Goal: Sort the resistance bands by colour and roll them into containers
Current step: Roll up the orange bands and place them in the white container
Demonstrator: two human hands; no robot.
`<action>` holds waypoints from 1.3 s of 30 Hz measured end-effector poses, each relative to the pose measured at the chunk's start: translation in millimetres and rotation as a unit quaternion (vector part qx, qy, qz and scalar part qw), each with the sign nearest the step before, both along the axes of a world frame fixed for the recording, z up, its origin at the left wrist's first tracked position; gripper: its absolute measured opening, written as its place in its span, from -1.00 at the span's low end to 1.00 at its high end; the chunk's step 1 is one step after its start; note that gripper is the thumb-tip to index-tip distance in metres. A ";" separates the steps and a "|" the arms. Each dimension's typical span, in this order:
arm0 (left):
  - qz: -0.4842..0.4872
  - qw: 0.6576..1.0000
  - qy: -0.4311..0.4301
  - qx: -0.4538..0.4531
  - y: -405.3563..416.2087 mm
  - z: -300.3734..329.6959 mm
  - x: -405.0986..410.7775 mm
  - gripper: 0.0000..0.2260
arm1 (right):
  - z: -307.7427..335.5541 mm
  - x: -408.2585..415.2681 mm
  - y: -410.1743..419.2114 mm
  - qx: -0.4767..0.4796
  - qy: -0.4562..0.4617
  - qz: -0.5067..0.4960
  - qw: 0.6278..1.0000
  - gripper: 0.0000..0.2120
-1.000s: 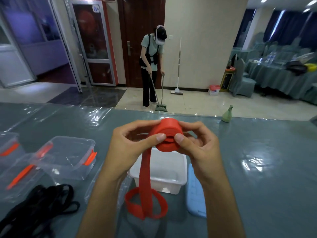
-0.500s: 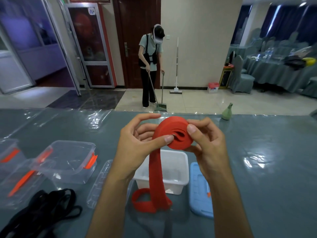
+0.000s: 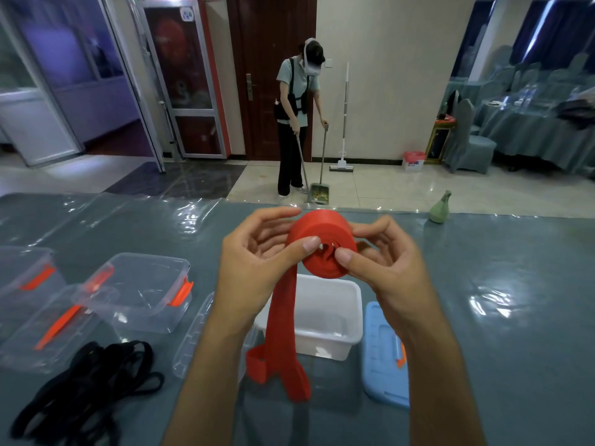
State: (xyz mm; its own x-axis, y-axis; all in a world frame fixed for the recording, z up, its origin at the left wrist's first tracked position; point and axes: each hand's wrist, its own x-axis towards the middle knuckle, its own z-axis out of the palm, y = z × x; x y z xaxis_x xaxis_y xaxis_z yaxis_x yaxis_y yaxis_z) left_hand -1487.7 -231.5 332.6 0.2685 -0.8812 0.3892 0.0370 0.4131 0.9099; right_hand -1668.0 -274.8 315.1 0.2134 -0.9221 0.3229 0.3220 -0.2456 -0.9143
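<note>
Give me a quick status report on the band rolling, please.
Both hands, left and right, grip red band, partly rolled. Tail hangs before white container. Nothing blocking.

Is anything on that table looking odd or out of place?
Nothing is spilled or broken. The red band is only partly rolled between the left hand and right hand, its tail hanging loose. The black bands lie in a tangle.

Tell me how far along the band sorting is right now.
Nothing looks packed yet: the white tub looks empty. In hand: the left hand and right hand are rolling the red band, mostly coiled, with a tail hanging to the table. Left: finish that roll, put it in a container, then roll the black bands lying loose beside the clear boxes.
</note>
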 end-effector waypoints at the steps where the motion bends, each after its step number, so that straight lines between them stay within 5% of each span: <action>1: 0.007 1.000 0.004 0.002 -0.2 -1.1 -0.6 -0.60 | 1.2 -0.9 0.2 0.006 0.012 -0.008 1.000 -0.61; 18: -0.020 0.999 0.005 -0.042 1.1 -0.5 -20.3 -0.67 | 14.5 -16.6 8.9 -0.106 -0.009 -0.069 0.992 -0.55; 25: -0.004 0.997 0.036 -0.070 0.7 7.3 -20.0 -0.62 | 9.2 -14.1 7.4 -0.056 -0.037 0.001 0.998 -0.64; 34: 0.007 0.999 0.017 -0.039 -2.9 10.0 -28.5 -0.68 | 16.9 -10.0 7.8 -0.103 -0.065 -0.097 0.988 -0.62; 39: -0.022 0.999 0.041 -0.023 -3.9 13.1 -22.7 -0.57 | 15.2 -13.8 1.4 -0.060 -0.076 -0.023 0.995 -0.63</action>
